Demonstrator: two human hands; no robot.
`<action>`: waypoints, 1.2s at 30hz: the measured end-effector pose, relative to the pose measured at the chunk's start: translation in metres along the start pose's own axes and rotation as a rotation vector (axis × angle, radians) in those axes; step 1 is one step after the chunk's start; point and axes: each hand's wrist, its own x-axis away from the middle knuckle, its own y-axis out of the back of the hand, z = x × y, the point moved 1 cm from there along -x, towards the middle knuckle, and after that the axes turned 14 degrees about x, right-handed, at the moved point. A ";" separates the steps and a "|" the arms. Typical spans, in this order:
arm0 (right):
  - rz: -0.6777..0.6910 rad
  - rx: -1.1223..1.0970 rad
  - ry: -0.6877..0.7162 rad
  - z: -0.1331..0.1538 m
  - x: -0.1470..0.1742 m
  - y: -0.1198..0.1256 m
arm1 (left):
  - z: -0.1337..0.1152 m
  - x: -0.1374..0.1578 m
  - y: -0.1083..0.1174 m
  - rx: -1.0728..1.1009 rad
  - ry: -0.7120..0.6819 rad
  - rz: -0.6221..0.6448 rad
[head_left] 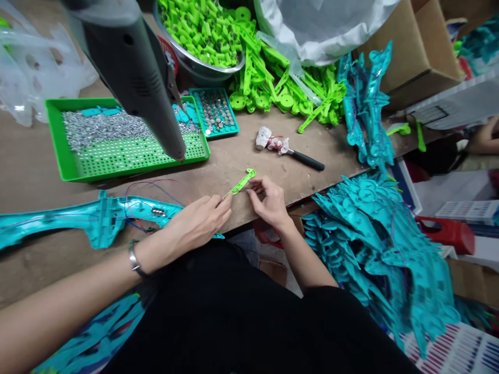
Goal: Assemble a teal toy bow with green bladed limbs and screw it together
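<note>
A slim lime-green plastic part [242, 182] stands out between my hands at the table's near edge. My left hand [205, 221] is closed on its lower end, the fingertips hiding that end. Close beside the part, my right hand [268, 200] has thumb and forefinger pinched together; whatever they hold is too small to make out. Under and left of my left hand lies a long turquoise plastic shell [105, 218], with thin red and blue wires and a small metal spring-like piece [158, 212] on it.
A grey power screwdriver [136, 78] hangs over a green tray [136, 161] of screws. Behind are a small turquoise tray [235, 130] of metal discs and a metal bowl [210, 72] of green parts. A wrapped-head hammer [306, 159] lies right; turquoise shells [382, 244] are piled beside me.
</note>
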 end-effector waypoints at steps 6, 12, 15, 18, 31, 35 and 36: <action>0.039 -0.008 0.100 -0.002 -0.007 0.002 | 0.001 -0.002 0.004 0.014 -0.011 0.000; 0.022 0.040 0.174 -0.004 -0.011 0.002 | -0.001 -0.001 0.002 0.011 0.001 0.011; 0.026 0.069 0.219 -0.006 -0.015 0.001 | -0.001 -0.002 0.002 0.010 -0.001 0.038; 0.037 0.067 0.244 -0.008 -0.019 -0.003 | -0.001 -0.003 0.003 0.016 0.012 0.059; -0.075 0.069 0.215 -0.012 -0.015 -0.015 | -0.002 -0.001 0.000 -0.010 0.020 0.065; -0.067 0.079 0.197 -0.012 -0.015 -0.017 | -0.003 -0.001 -0.001 -0.004 0.022 0.060; -0.056 0.076 0.197 -0.012 -0.016 -0.018 | -0.003 -0.001 0.000 -0.001 0.022 0.061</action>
